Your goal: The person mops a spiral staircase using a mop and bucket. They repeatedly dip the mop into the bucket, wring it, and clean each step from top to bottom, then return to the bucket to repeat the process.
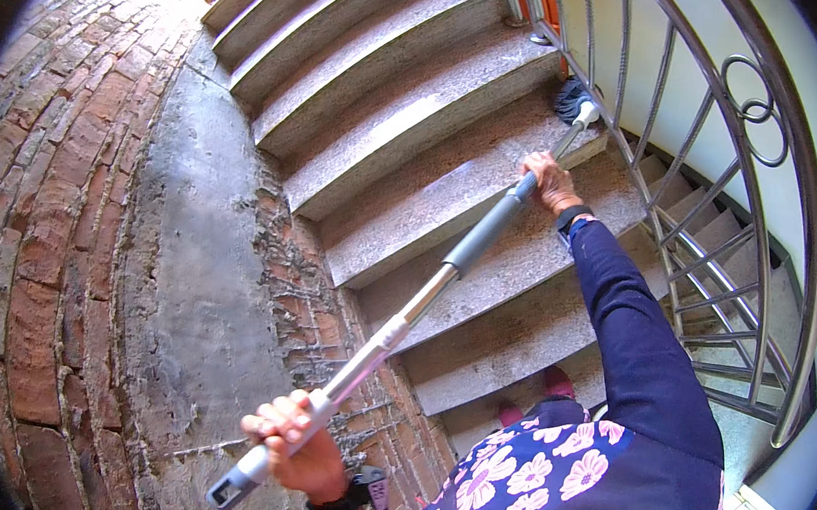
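A long mop handle in steel, white and grey runs diagonally up the middle of the view. My left hand is closed around its white lower end, near the bottom left. My right hand grips it higher up, at the top of the grey sleeve. The dark fibre mop head, with a white fitting, rests on a speckled stone step at the step's right end, beside the railing.
Curved stairs rise ahead of me. A metal railing lines the right, with lower steps beyond it. A rough brick wall with a grey cement band runs along the left. My feet are on the steps below.
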{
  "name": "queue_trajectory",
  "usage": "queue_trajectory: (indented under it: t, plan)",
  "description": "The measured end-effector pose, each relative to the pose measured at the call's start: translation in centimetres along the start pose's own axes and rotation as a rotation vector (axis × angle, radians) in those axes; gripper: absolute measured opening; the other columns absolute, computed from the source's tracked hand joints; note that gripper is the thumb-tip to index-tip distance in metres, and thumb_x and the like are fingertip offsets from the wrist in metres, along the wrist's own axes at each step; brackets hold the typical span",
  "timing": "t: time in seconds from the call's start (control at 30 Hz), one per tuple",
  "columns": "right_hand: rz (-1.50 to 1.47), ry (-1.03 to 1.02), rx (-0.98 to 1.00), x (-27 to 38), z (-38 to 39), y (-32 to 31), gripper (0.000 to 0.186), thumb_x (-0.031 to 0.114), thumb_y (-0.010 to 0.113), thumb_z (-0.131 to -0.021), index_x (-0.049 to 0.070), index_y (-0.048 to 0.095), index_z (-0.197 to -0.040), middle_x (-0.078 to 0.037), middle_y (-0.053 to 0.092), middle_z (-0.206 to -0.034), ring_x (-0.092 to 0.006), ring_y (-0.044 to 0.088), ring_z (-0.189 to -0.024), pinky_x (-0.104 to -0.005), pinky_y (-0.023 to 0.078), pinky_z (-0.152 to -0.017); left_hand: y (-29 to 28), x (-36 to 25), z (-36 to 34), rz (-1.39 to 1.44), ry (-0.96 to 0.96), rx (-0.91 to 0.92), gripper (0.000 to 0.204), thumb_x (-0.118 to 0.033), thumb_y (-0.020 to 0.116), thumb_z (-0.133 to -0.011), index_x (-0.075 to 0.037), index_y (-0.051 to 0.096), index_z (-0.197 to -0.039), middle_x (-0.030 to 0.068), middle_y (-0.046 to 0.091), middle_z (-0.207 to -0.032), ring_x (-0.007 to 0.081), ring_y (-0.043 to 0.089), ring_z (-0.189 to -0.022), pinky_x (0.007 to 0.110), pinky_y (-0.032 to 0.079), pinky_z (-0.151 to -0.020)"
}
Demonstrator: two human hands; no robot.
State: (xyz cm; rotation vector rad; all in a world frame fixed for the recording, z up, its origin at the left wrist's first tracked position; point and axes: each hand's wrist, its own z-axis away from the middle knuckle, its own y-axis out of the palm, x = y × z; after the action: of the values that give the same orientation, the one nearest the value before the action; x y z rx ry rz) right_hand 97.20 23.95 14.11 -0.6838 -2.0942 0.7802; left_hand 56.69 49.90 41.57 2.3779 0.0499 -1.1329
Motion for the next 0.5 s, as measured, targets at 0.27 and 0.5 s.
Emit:
queue_trajectory:
  t: [0.27,0.5]
  plan:
    - [-0.042,0.081,0.081,7.4,6.0,1.7,0.016,0.018,0.068,-0.074,0.011,0.054,-0.079,-0.008,0.056,-0.088,-0.0305,0.053,-0.097,-0.04,0.047,-0.082,-7.0,-3.7,4.9,-0.01,-0.117,-0.286,0.013,-0.011,0.059,-0.087,-0.007,0.054,-0.098,-0.0002,0.053,-0.073,0.0151,0.052,-0.078,0.04,0.041,-0.098]
    - [-0.161,0.123,-0.143,11.5,6.1,2.6,0.02,0.012,0.07,-0.071,0.008,0.051,-0.076,-0.012,0.053,-0.085,-0.0338,0.05,-0.093,-0.0407,0.044,-0.083,-9.2,-6.2,0.1,0.035,0.001,-0.055,0.013,-0.013,0.061,-0.09,-0.007,0.05,-0.096,0.0,0.05,-0.072,0.0136,0.05,-0.072,0.031,0.039,-0.08]
